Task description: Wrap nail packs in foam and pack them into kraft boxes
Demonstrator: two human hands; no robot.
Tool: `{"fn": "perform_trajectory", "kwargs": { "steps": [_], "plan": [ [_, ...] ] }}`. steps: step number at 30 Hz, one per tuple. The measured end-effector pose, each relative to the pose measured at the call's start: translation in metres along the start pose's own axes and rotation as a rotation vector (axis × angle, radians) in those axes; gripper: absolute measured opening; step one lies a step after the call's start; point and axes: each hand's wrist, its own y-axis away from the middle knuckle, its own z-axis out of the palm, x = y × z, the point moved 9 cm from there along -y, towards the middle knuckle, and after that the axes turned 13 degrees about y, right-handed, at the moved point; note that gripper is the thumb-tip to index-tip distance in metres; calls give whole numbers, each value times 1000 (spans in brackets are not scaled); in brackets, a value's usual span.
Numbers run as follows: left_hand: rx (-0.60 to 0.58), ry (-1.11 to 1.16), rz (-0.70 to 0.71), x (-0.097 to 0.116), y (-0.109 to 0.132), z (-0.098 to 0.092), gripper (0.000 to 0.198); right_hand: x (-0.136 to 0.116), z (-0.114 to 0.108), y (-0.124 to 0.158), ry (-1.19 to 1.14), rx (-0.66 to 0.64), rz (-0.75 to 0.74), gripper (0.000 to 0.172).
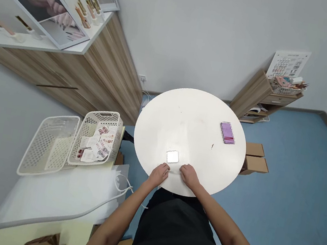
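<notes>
Near the front edge of the round white table [191, 152], my left hand [159, 174] and my right hand [189, 176] face each other with fingers curled in a pinch. Between them stretches a thin, pale, see-through-looking strip [174, 170], one end at each hand's fingertips. Its exact kind is too small and faint to make out. Just beyond my left fingertips lies a small square white piece with a greyish rim [172, 156], flat on the table and apart from both hands.
A blurred purple object [227, 133] lies on the table's right. Left of the table, white perforated baskets [48, 145] stand on a side surface, one containing printed cards [97, 145]. A white cable [87, 212] crosses there. Cardboard boxes [255, 164] and a wooden cabinet [249, 92] stand right.
</notes>
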Motion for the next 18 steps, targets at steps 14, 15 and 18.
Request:
{"fn": "perform_trajectory", "kwargs": {
  "steps": [14, 15, 18],
  "plan": [
    [318, -66, -250, -34, -58, -69, 31, 66, -8, -96, -242, -168, 409, 13],
    [363, -119, -246, -30, -56, -70, 32, 68, -5, -98, -229, -177, 419, 13],
    [327, -220, -145, -9, -56, -51, 39, 72, 0, -103, -202, -174, 417, 11]
  ]
}}
